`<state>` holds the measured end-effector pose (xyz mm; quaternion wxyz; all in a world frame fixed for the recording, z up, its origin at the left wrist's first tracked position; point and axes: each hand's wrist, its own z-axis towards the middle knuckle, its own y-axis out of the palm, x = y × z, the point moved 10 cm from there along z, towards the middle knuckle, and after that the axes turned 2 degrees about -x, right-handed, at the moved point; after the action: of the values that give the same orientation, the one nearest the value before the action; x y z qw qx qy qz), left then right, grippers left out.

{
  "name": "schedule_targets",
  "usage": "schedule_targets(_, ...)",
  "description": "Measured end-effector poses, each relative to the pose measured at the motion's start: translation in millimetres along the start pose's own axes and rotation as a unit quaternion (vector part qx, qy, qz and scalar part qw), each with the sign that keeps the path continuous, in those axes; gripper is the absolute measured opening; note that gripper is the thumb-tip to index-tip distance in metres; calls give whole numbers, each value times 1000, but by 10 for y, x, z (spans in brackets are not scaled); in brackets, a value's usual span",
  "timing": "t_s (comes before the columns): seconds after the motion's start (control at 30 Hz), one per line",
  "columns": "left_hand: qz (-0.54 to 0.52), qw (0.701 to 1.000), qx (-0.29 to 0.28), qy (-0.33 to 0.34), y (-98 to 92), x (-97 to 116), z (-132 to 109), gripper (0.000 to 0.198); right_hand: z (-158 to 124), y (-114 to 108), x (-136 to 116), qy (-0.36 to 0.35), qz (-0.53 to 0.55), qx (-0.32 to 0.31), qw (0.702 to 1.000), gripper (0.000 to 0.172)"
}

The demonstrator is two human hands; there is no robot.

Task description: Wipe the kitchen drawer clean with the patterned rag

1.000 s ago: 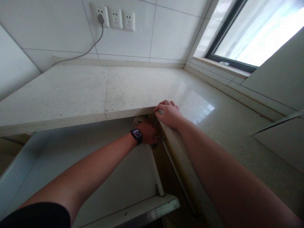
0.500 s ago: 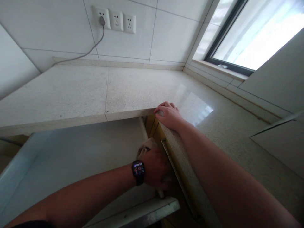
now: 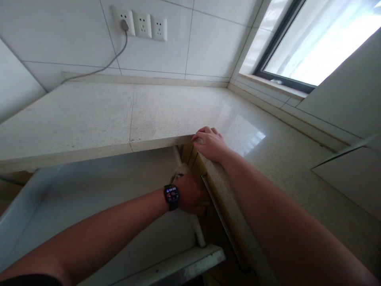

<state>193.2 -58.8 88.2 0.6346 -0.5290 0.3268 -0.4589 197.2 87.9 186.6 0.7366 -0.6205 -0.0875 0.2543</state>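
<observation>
My left hand [image 3: 189,194], wearing a black smartwatch [image 3: 172,197], is closed around a beige cloth [image 3: 181,171]. Most of the cloth is covered by the hand. It presses on the right side rail [image 3: 199,230] of a pulled-out drawer [image 3: 131,186], whose pale floor shows under my forearm. At the inner corner of the speckled stone countertop [image 3: 166,111], my right hand [image 3: 212,143] rests with its fingers curled over the edge, gripping it.
Yellow cabinet fronts with a long metal handle [image 3: 222,220] stand close to the drawer's right side. The drawer front [image 3: 190,266] crosses the bottom. A grey cord [image 3: 110,63] runs from a wall socket [image 3: 125,22]. A window [image 3: 315,47] is at upper right.
My left hand and the cloth have slid along the drawer's side rail toward the back, uncovering more of the rail near the front. My right hand stays on the countertop corner.
</observation>
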Motion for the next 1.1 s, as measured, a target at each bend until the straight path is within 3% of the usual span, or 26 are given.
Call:
schedule_targets(0.2,37,995,-28,-87,-2,-861,49,36,-7,-12,1,6,2,0,1000,23)
schedule_targets(0.3,37,992,-29,-116,0,-1091,62,37,-11,-22,-4,8,1,1,1000,23)
schedule_targets(0.37,43,991,-26,-126,2,-1120,60,37,-9,-24,-6,10,0,1,1000,23)
schedule_targets(0.5,51,994,-13,-94,7,-833,47,33,-2,-10,-5,9,-4,-3,1000,23)
schedule_targets(0.73,-8,1000,-14,-3,44,243,25,34,5,8,9,2,-5,0,1000,24)
schedule_targets(0.83,-34,999,-4,25,15,556,26,31,4,3,2,-1,-5,-1,1000,24)
schedule_targets(0.9,-43,999,-2,30,15,608,32,30,2,-1,-1,0,-5,-1,1000,24)
schedule_targets(0.97,-43,999,-8,20,35,528,37,31,1,-1,-2,2,-6,-3,1000,24)
schedule_targets(1.1,-13,999,-19,-36,50,82,8,33,-3,1,-5,3,-6,-4,1000,24)
